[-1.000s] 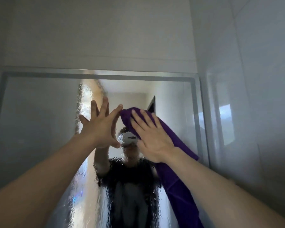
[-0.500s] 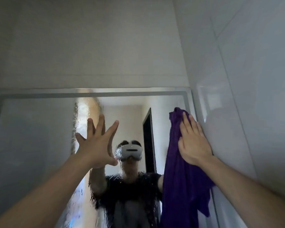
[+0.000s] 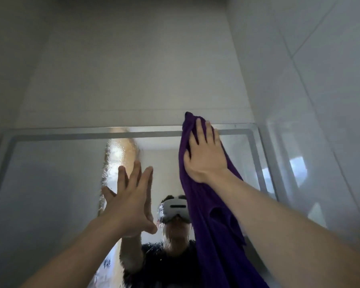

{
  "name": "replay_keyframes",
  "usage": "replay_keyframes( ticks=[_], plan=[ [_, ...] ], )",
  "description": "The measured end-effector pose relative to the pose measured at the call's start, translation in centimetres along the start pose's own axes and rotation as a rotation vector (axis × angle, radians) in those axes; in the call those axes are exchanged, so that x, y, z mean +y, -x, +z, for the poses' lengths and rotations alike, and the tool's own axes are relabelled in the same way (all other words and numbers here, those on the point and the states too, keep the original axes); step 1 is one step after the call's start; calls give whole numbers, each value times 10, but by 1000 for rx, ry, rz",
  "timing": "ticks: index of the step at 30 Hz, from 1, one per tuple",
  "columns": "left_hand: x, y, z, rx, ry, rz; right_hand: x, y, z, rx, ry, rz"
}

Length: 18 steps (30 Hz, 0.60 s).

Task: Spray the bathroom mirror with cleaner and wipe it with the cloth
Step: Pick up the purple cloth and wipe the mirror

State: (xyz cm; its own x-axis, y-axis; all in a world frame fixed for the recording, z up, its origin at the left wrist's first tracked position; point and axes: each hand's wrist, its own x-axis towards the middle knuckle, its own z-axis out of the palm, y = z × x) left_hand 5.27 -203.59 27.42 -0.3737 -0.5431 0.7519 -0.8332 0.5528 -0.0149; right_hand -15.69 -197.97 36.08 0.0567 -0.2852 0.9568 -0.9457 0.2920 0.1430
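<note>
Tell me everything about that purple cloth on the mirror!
The dark purple cloth looks soft, like a towel. The right hand presses its upper part flat on the framed bathroom mirror, near the top right corner. Its tip pokes above the mirror's top edge. The rest hangs in loose folds past the picture's bottom.

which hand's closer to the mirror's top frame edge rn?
Right. The right hand presses the purple cloth flat over the top frame edge. The left hand is spread open lower down, well below it.
</note>
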Motion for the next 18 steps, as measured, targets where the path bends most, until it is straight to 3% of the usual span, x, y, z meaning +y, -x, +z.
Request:
replay_keyframes(
  ticks=[6,14,18],
  plan=[
    [-2,2,0,59,74,-11,-76,69,28,-37,-69,-336],
    [-3,9,-6,101,6,4,-32,137,41,-125,-12,-407],
    [-18,12,-21,137,-97,43,4,133,31,-162,66,-339]
  ],
)
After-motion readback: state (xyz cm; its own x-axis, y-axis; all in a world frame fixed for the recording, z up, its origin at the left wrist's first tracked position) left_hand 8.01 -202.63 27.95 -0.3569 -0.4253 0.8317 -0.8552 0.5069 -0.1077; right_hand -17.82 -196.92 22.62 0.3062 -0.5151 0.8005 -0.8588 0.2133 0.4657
